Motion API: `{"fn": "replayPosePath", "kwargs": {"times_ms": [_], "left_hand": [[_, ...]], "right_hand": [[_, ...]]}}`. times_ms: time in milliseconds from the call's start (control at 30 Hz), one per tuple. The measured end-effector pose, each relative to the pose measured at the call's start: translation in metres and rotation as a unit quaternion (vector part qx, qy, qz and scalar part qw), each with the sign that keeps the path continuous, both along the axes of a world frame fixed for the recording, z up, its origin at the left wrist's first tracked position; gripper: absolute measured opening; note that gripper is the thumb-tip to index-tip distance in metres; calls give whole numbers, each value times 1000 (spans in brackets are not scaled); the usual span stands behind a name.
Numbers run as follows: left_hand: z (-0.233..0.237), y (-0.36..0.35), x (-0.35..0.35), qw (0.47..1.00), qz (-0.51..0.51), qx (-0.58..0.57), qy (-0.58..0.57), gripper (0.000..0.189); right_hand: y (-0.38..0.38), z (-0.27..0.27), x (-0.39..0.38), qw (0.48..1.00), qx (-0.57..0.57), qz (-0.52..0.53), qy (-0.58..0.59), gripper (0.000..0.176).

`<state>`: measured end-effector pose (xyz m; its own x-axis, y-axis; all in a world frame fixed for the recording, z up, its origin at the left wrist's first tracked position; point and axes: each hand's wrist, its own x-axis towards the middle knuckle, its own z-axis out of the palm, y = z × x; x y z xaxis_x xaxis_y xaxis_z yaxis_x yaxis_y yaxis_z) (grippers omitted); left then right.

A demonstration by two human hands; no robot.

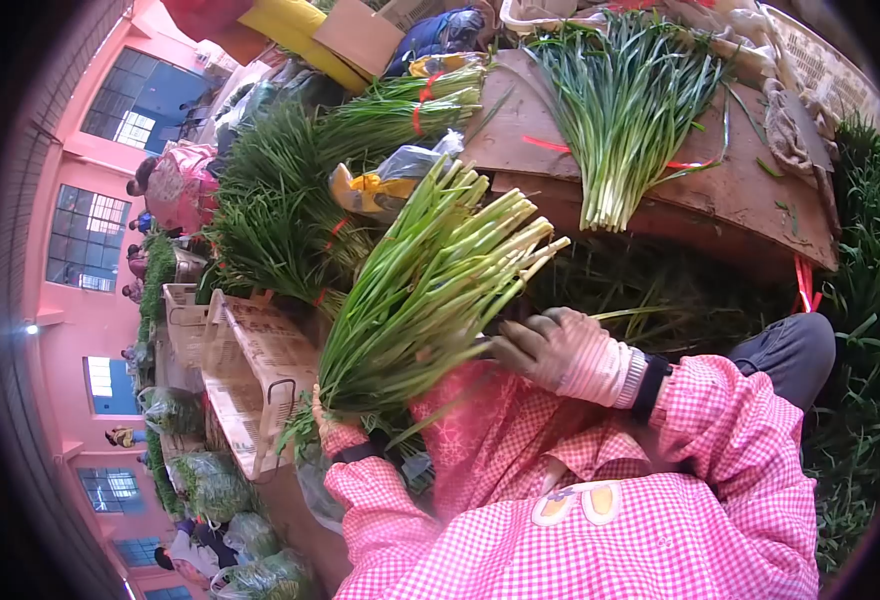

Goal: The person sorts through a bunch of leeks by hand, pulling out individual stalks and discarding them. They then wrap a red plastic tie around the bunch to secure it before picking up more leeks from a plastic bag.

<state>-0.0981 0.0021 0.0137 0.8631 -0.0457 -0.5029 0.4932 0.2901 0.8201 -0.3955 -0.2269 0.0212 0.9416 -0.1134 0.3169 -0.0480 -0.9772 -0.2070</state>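
A big bunch of long leafy green stalks with pale ends is held over my lap, its pale ends fanning up and to the right. My left hand is wrapped round its leafy lower end, mostly hidden by the leaves. My right hand, in a dirty pale glove with grey fingers, is at the bunch's right edge with its fingers curled. What lies between those fingers is blurred. Beyond, another bunch of green stalks lies on a brown board over a red tie.
Tied bundles of greens are piled at the left, beside a plastic crate. A yellow-and-grey plastic bag lies behind the held bunch. Loose greens cover the right side. Several people work farther off along the left.
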Motion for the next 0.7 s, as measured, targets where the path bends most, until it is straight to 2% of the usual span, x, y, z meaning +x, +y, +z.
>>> {"fn": "replayPosePath", "kwargs": {"times_ms": [100, 200, 333, 367, 400, 467, 500, 600, 667, 700], "left_hand": [[-20, 24, 21, 1000, -30, -5, -2, 48], [-34, 31, 32, 999, -49, -11, -2, 47], [-39, 31, 35, 998, -55, -20, -3, 46], [-40, 32, 37, 998, -58, -20, -3, 46], [-40, 32, 37, 998, -59, -23, 0, 46], [-42, 33, 38, 998, -61, -29, 4, 45], [-41, 33, 38, 998, -61, -31, 5, 45], [-40, 34, 38, 997, -62, -42, 8, 44], [-46, 38, 46, 996, -70, -51, 7, 43], [-54, 43, 57, 995, -83, -61, 1, 43]], "right_hand": [[-6, 0, -2, 985, -9, -1, -172, 30], [-8, 4, 7, 968, -35, 11, -247, 25], [-5, 4, -5, 995, 94, 23, -6, 25], [-7, 14, -13, 977, 182, 2, -115, 22], [-9, 20, -17, 952, 261, -33, -160, 24], [-11, 24, -28, 888, 407, -30, -213, 30], [-11, 17, -27, 846, 477, 10, -238, 35], [-14, 18, -37, 854, 485, 38, -185, 35], [-14, 39, -44, 926, 341, 78, -139, 31], [-8, 46, -51, 958, 264, 103, -47, 28]]}}
